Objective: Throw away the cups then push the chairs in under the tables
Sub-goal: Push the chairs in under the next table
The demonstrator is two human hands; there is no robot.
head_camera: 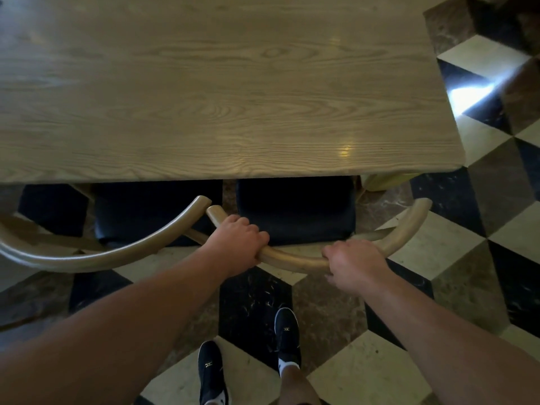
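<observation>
Both hands wrapped around the curved back rail (295,260) of the right-hand chair (295,209): left hand (236,244) curled over the rail on its left stretch, fingers folded over the top; right hand (355,266) closed on the rail further right, knuckles up. Dark seat already partly beneath the near edge of the wooden table (204,83), rail still out over the chequered floor (438,249). No cups in view on the tabletop, so probably on the chair-pushing half of the job. Just to the left, a second chair (96,252) with its rail end nearly touching the tip of the gripped one. Likely trouble from here: an uneven push from the two hands, swinging the chair left into its neighbour and locking the rail tips together; or a drive too far, pinching the left knuckles against the table edge. Also a risk of legs snagging on a floor joint, tipping the chair forward. Two dark shoes (286,337) close behind, clear of the legs.
</observation>
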